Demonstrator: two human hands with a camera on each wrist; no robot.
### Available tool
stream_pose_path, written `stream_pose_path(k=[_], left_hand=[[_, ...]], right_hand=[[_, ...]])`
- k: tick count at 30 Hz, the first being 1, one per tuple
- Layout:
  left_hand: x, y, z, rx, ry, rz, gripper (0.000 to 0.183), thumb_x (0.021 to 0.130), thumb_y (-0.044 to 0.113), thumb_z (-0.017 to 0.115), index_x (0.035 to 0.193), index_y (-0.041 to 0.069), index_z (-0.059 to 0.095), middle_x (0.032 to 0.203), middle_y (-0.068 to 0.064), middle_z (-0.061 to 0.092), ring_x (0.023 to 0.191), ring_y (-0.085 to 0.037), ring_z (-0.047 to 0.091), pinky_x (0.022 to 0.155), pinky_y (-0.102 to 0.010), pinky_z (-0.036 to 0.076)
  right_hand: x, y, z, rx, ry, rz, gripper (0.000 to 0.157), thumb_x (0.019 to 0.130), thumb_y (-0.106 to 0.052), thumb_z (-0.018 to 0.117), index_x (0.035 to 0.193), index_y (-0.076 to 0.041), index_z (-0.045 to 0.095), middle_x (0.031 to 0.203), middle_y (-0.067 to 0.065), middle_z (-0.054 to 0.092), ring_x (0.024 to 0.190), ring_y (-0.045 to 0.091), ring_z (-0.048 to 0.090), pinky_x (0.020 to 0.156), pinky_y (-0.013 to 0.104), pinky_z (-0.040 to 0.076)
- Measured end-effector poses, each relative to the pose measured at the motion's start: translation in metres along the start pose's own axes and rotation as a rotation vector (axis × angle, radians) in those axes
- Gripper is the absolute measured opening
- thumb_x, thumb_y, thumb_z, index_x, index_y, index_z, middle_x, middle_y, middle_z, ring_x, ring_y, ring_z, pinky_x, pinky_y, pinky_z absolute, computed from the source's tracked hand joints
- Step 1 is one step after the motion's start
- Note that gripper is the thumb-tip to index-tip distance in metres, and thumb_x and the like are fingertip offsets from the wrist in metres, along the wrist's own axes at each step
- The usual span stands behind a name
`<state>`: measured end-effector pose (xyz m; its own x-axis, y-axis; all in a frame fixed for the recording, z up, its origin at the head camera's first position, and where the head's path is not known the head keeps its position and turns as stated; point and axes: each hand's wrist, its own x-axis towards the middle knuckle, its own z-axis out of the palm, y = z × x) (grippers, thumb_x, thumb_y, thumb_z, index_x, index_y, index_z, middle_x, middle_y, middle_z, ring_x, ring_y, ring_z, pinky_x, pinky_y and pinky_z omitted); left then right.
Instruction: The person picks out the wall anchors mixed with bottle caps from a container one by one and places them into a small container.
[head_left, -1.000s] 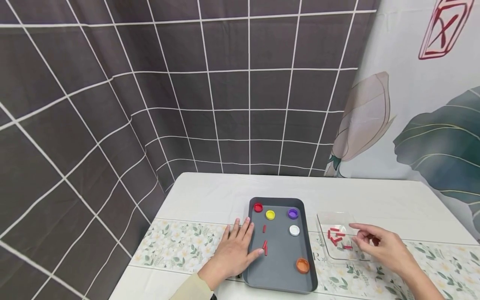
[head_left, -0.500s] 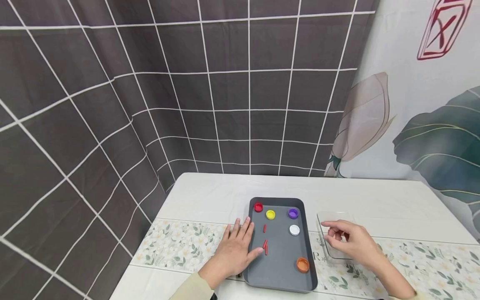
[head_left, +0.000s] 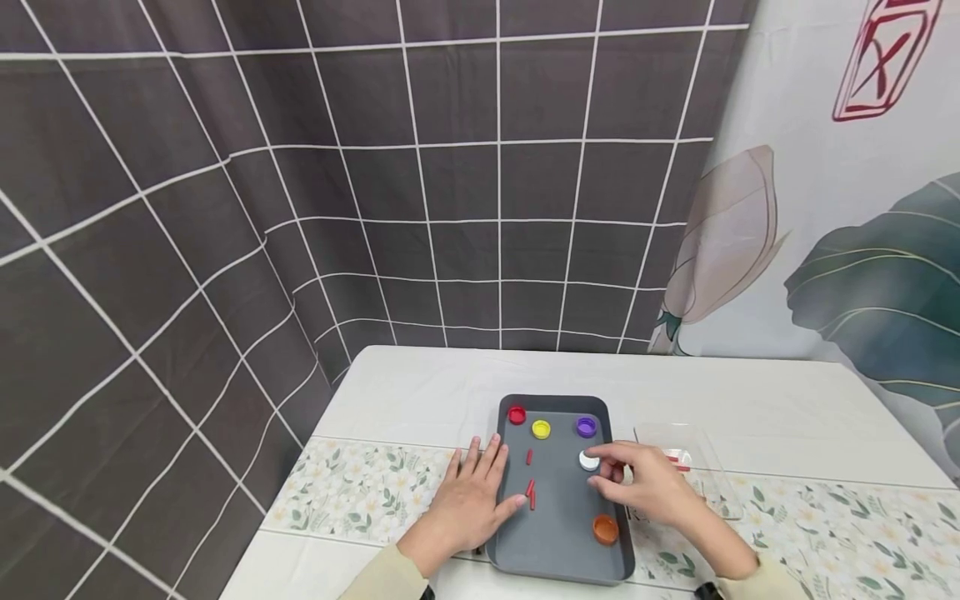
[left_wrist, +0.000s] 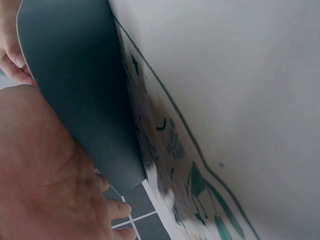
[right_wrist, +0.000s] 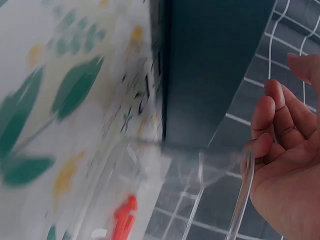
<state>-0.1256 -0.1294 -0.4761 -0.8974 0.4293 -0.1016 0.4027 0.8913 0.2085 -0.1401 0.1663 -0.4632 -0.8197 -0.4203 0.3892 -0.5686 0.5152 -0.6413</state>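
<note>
In the head view, my left hand (head_left: 467, 504) lies flat with fingers spread beside the grey tray (head_left: 555, 558), its thumb over the left rim. My right hand (head_left: 645, 483) reaches over the right rim. Its index fingertip is at the white cap (head_left: 587, 462), apart from the thumb, while the other fingers curl. I see nothing held in it. Three small red sticks (head_left: 529, 457) lie in the tray. Red (head_left: 517, 415), yellow (head_left: 541, 429) and purple caps (head_left: 586, 427) sit toward its far end, and an orange cap (head_left: 605, 530) sits near right.
Right of the tray stands a clear plastic box (head_left: 720, 467) holding red sticks (right_wrist: 124, 217), partly hidden by my right hand and forearm. Its wall rises close under that hand in the right wrist view. A flowered white cloth (head_left: 360, 492) covers the table; a dark checked curtain hangs behind.
My right hand has moved left from above the clear box to the white cap in the tray. My left hand and the caps have stayed where they were.
</note>
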Motion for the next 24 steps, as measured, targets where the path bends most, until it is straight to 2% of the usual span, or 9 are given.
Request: stream_pose_path(k=[7,14,24], left_hand=[[0.0,0.001,-0.001,0.005,0.002,-0.003,0.079,0.104,0.061,0.036,0.162,0.01,0.023,0.17,-0.007,0.013,0.156,-0.036,0.011,0.123,-0.058,0.013],[0.0,0.002,-0.001,0.008,0.003,0.0,0.078,0.105,0.06,0.036,0.162,0.009,0.024,0.17,-0.007,0.014,0.156,-0.036,0.012,0.123,-0.058,0.013],[0.001,0.001,0.001,0.021,0.002,-0.002,0.078,0.105,0.06,0.035,0.162,0.009,0.023,0.17,-0.007,0.013,0.156,-0.035,0.011,0.123,-0.057,0.013]], right_hand=[[0.01,-0.009,0.013,0.022,-0.102,0.051,0.027,0.087,-0.019,0.081,0.108,-0.003,0.075,0.077,-0.016,0.057,0.067,-0.002,0.05,0.058,0.021,0.047],[0.014,-0.011,0.031,-0.006,-0.178,0.043,0.026,0.086,-0.019,0.082,0.106,-0.004,0.076,0.075,-0.016,0.056,0.064,-0.002,0.047,0.056,0.019,0.044],[0.023,-0.018,0.047,-0.039,-0.281,0.06,0.029,0.084,-0.021,0.084,0.106,-0.003,0.077,0.071,-0.017,0.056,0.062,-0.003,0.048,0.057,0.02,0.042]])
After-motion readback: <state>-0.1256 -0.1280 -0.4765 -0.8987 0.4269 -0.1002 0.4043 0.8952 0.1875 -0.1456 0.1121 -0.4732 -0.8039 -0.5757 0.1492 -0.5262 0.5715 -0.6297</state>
